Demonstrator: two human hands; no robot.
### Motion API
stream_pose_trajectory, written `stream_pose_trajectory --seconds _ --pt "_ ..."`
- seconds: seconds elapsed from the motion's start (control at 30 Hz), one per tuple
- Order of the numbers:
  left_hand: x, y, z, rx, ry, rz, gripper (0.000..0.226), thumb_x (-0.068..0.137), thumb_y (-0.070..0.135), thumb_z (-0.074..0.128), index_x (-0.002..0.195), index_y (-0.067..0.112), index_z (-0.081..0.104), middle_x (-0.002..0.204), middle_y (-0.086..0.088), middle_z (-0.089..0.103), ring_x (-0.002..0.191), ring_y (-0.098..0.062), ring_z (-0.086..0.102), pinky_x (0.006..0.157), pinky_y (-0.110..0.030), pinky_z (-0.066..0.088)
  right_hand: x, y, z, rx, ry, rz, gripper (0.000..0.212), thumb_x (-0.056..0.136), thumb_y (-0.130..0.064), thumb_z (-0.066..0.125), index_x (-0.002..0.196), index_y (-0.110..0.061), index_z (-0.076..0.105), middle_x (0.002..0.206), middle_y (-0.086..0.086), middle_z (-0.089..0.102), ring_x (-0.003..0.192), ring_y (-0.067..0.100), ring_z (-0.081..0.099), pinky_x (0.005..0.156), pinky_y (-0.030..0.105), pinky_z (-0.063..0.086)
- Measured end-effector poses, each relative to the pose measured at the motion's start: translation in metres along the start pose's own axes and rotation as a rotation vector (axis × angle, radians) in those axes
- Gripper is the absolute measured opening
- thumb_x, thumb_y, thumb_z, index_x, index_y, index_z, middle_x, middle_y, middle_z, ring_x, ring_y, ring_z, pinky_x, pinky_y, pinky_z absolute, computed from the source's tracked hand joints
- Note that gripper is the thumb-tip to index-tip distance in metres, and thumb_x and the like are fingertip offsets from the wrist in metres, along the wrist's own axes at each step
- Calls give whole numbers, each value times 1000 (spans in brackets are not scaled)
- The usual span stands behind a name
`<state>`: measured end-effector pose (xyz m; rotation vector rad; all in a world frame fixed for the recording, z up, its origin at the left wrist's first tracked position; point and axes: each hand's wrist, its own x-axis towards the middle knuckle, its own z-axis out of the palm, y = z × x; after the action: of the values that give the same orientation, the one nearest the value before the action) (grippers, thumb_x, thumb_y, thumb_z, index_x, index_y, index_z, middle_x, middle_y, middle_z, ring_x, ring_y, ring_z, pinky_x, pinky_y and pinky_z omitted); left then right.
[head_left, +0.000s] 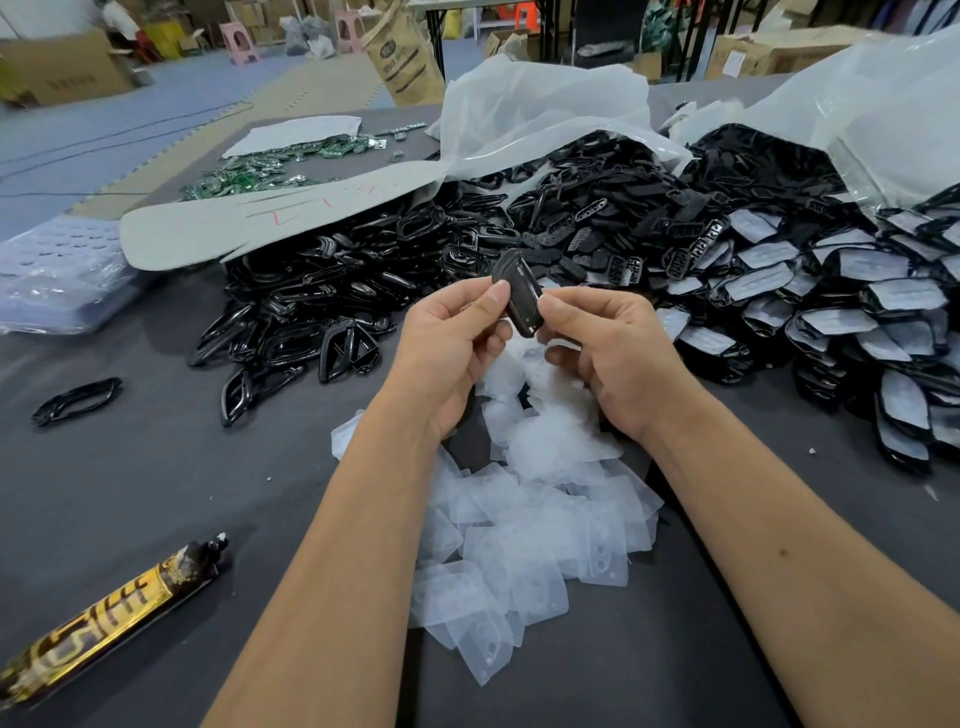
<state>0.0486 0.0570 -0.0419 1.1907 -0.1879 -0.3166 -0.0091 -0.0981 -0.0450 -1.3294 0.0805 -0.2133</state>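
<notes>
Above a heap of small translucent plastic pads (524, 525), the left hand (452, 353) and right hand (608, 353) pinch a black oval plastic key-fob shell (519, 293); piles of black plastic frames (332, 306) cover the dark grey table (156, 467), cardboard boxes (67, 67) behind.

Bare left hand (447, 358), bare right hand (608, 358); short nails; small mole (783, 552) on uncovered right forearm (753, 519).
</notes>
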Motion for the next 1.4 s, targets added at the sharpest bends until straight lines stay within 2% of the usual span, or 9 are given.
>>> stream_pose_trajectory --seconds 0.1,0.27,0.43,0.6,0.73,0.87,1.0,1.2,1.4 --pt "0 -2 4 26 13 15 11 100 10 65 100 2 74 87 -13 63 63 -10 51 56 -16 46 0 0 -1 77 -43 -4 17 97 -5 66 95 -12 81 85 5 76 74 11 67 71 24 56" --pt "-1 -4 8 56 39 40 16 102 12 62 96 2 73 88 -17 61 67 -14 55 62 -21 51 0 2 -2 120 -13 -11 28 91 3 71 118 -1 73 97 14 76 82 16 73 76 24 61" --pt "-1 -4 8 112 55 31 16 104 14 61 101 4 72 88 -17 62 71 -19 54 58 -22 49 -1 4 -1 73 10 -51 30 84 4 77 111 -7 74 78 5 74 73 16 73 73 25 60" --pt "-1 -5 9 109 63 46 14 103 13 62 97 5 72 77 -7 65 64 -14 53 56 -20 52 1 5 0 68 4 -48 28 84 4 76 110 -8 74 77 6 76 70 17 73 72 23 59" --pt "-1 -8 9 138 112 70 9 99 17 70 96 9 74 73 -8 61 59 -11 59 63 -25 55 2 8 0 49 72 -89 26 85 6 77 107 -8 75 76 5 76 71 18 73 75 27 60" --pt "-2 -6 7 96 45 51 10 95 6 72 88 12 76 66 -2 63 73 -15 71 72 -25 60 2 10 0 47 132 -124 26 85 7 78 104 -10 74 77 4 76 72 17 74 74 26 60" --pt "-4 -4 8 98 31 66 10 96 1 69 88 6 72 75 -13 61 83 -24 71 71 -24 60 3 12 0 8 120 -125 22 88 6 75 106 -8 74 79 1 75 78 16 72 78 28 59" --pt "-4 -3 7 154 21 90 9 99 1 65 90 5 66 67 0 68 77 -19 68 75 -28 62 2 8 1 21 53 -84 19 92 5 70 99 -12 75 85 5 73 81 16 67 78 27 57" --pt "-7 -4 9 231 -13 121 7 101 8 64 94 8 65 90 -18 70 85 -23 66 77 -28 61 4 5 -5 120 5 -5 26 91 6 68 117 5 68 98 13 73 78 13 66 73 22 54"
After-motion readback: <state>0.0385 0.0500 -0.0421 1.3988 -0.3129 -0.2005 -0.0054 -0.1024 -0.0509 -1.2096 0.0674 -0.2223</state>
